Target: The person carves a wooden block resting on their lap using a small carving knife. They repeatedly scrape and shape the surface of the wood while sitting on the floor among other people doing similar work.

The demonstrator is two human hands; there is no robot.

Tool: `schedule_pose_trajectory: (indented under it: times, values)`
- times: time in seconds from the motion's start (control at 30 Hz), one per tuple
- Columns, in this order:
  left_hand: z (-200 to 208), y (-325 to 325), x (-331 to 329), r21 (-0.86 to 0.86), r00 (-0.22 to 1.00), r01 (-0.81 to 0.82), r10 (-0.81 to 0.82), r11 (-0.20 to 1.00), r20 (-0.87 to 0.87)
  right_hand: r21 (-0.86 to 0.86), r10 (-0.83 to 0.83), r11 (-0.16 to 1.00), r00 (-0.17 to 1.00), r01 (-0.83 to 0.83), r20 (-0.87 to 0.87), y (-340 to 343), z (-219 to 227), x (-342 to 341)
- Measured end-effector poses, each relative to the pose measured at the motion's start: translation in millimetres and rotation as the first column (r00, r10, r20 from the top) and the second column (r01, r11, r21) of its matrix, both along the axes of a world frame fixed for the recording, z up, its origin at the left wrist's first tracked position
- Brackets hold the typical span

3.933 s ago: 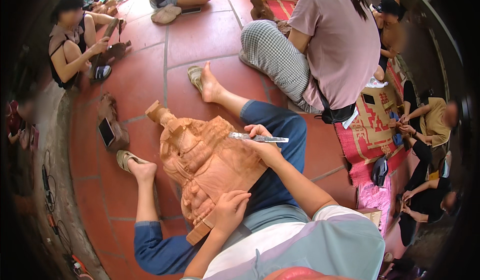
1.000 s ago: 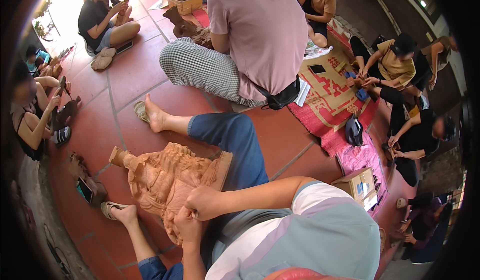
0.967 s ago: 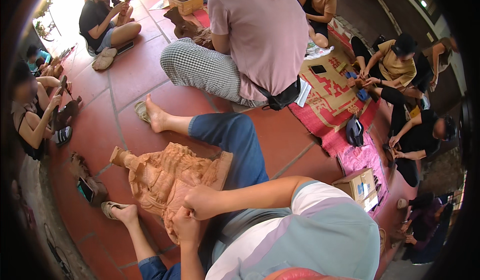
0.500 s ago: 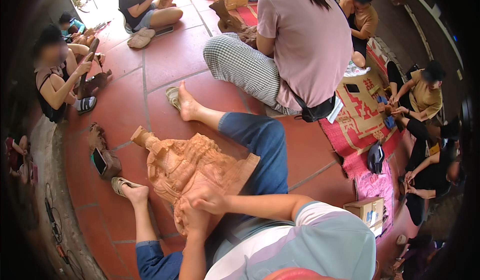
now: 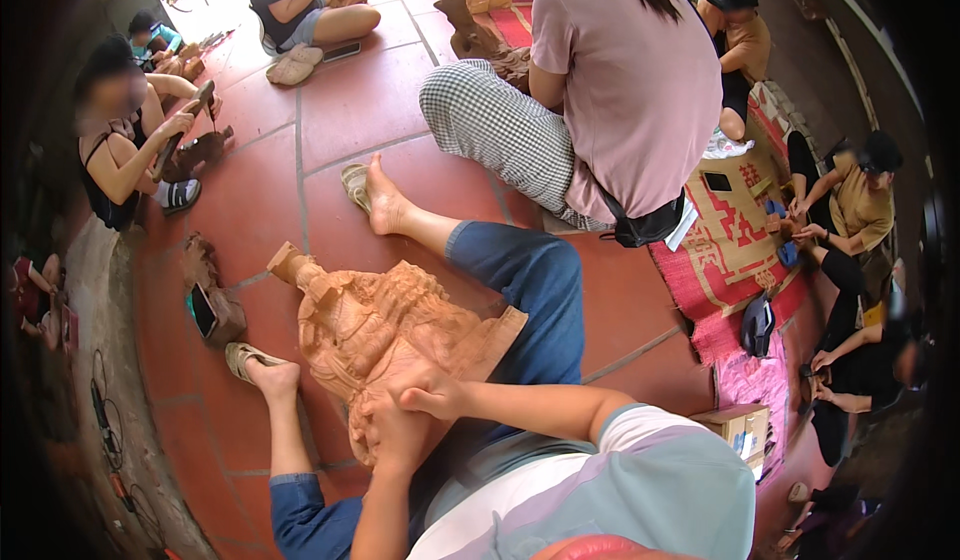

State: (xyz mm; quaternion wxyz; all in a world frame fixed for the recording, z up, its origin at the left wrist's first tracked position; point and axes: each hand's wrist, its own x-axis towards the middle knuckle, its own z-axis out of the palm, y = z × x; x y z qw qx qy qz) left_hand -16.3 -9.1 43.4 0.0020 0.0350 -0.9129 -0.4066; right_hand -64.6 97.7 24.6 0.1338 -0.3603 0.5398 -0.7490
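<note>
A carved wooden statue [image 5: 385,310], light brown and deeply cut with folds, lies tilted across my lap between my bent legs. Its flat base rests against my thigh in blue jeans [image 5: 530,275]. My left hand [image 5: 393,432] is closed over the near edge of the carving, fingers curled onto the wood. Just beside it, touching or nearly so, my right hand [image 5: 435,392] is closed low over the carving with the thumb bent. Whatever it may hold is hidden by its fingers.
Left of my foot, a phone [image 5: 203,310] leans on a brown block [image 5: 228,318]. A person in a pink shirt [image 5: 630,90] sits close ahead. Red patterned mats [image 5: 690,290], a cardboard box [image 5: 738,428] and other seated people line the right. Cables [image 5: 105,415] run along the left ledge.
The whole view has shifted slightly, so most things sit a little to the right. Both hands stay at the carving's near edge, with only a small shift of the right hand.
</note>
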Motion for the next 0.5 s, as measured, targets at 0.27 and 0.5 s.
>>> schedule_pose_trajectory:
  times: [0.27, 0.5]
  values:
    - [-20, -2, 1, 0.116, 0.995, -0.032, 0.043, 0.993, -0.095, 0.000, -0.014, 1.000, 0.998, 0.014, 0.058, -9, 3, -10]
    - [-44, 1, 16, 0.136, 0.983, 0.014, 0.012, 0.991, -0.183, 0.001, 0.082, 0.996, 0.981, -0.084, 0.175, 1, -3, 1]
